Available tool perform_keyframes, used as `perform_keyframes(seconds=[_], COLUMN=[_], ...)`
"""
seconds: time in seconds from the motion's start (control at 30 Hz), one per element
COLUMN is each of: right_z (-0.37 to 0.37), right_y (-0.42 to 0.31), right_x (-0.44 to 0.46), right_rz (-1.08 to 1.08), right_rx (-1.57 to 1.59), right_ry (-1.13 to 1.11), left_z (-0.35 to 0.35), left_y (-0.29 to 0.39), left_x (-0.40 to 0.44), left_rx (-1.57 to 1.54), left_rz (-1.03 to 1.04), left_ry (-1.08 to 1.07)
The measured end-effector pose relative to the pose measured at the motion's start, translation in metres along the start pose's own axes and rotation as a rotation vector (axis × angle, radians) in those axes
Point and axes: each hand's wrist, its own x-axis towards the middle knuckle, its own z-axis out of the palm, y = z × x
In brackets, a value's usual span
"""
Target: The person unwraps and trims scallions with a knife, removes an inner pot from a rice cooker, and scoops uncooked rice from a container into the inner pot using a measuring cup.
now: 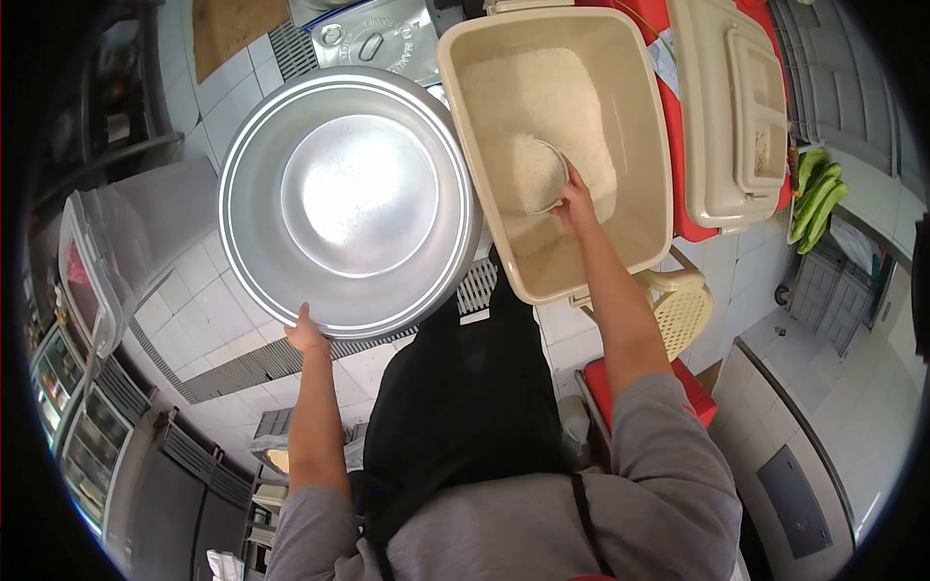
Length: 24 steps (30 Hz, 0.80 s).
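Observation:
My left hand (307, 335) is closed on the near rim of a wide, round aluminium basin (257, 198), whose inside is bare and shiny. Beside it on the right stands a deep beige plastic bin (639, 155) holding pale, rice-like grains (523, 87). Inside that bin, my right hand (575, 201) grips the right edge of a round cup (561, 160). Grains fill the cup, and its body is mostly hidden, so I cannot tell whether it still rests in the heap.
A beige lid (717, 116) lies over something red (673, 208) right of the bin. A cream plastic stool (683, 310) stands below the bin. Long green vegetables (819, 203) are at the far right. A stamped metal lid (378, 44) sits behind the basin, a clear tub (136, 242) to its left.

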Motion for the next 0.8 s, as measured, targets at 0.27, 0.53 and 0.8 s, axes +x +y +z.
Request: perform_keyframes(seconds=[0.27, 0.53, 0.8], right_z=[0.004, 0.130, 0.205], right_y=[-0.027, -0.061, 0.005], right_x=[-0.035, -0.107, -0.123], right_rz=[-0.116, -0.665, -1.452], right_rx=[0.343, -0.392, -1.105], right_ry=[-0.095, -0.105, -0.100], left_z=[0.007, 0.005, 0.006], left_y=[0.010, 0.004, 0.003], left_x=[-0.004, 0.000, 0.001], left_rx=[-0.165, -0.189, -0.136], left_rz=[-0.207, -0.163, -0.109], left_ry=[0.068, 0.043, 0.078])
